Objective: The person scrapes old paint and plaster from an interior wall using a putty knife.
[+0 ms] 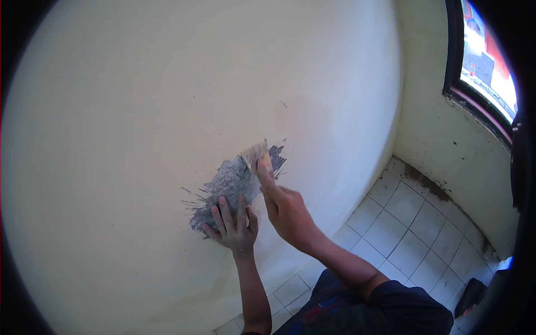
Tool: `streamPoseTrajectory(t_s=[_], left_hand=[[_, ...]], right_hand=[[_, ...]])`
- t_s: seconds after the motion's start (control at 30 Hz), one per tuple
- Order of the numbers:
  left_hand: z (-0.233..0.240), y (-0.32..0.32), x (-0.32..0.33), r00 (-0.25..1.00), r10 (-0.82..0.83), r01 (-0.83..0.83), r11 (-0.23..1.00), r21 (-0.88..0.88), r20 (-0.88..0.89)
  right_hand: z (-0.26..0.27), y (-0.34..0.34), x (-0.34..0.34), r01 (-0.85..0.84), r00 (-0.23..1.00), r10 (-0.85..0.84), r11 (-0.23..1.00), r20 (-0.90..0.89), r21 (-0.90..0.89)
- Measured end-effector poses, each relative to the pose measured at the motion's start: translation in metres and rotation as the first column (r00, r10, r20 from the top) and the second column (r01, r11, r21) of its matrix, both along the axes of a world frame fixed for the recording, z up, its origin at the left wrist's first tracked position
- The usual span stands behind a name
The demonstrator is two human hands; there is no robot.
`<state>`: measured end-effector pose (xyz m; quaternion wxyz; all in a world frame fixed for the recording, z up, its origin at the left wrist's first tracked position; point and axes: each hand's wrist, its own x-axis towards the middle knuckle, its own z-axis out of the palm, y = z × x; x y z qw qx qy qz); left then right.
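My right hand (pixel 287 211) grips a putty knife or scraper (pixel 256 155), its flat blade against the upper right part of a rough grey patch (pixel 232 178) on a cream-painted wall (pixel 125 125). The blade is slightly blurred, and my fingers cover its handle. Lower down, my left hand (pixel 236 228) rests with spread fingers on the lower part of the patch, holding nothing. Thin dark scratch marks run out from the patch's left and right edges, where bare grey material shows through the paint.
White floor tiles (pixel 405 209) meet the wall at lower right. A second wall (pixel 444 138) with a dark-framed window (pixel 454 81) stands at the right, its base stained brown. A dark object, possibly a shoe (pixel 471 295), lies on the floor at far lower right.
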<state>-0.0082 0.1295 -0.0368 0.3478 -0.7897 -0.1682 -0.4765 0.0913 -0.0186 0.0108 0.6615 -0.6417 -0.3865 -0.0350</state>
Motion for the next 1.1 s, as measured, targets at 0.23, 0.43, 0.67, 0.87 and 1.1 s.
streamPoseTrajectory(t_s=[0.23, 0.43, 0.67, 0.87, 1.1], left_hand=[[-0.006, 0.002, -0.003, 1.0, -0.011, 0.011, 1.0, 0.006, -0.004], [-0.006, 0.003, -0.001, 0.999, -0.041, 0.042, 0.999, -0.014, 0.02], [-0.003, 0.001, -0.001, 0.999, -0.047, 0.047, 0.999, -0.022, 0.017], [-0.008, 0.002, 0.002, 0.999, -0.027, 0.028, 0.999, -0.018, 0.023], [-0.011, 0.002, -0.003, 0.997, -0.07, 0.072, 0.996, -0.049, 0.03]], right_hand=[[-0.016, -0.003, -0.03, -0.024, 1.0, 0.024, 0.994, -0.002, -0.11], [0.006, -0.004, -0.031, -0.16, 0.986, 0.153, 0.982, -0.074, -0.1], [0.01, 0.002, -0.016, -0.106, 0.994, 0.106, 0.991, -0.003, -0.079], [0.006, 0.007, -0.023, -0.082, 0.997, 0.083, 0.995, 0.005, -0.052], [0.012, 0.003, -0.023, -0.074, 0.993, 0.08, 0.995, 0.092, -0.064]])
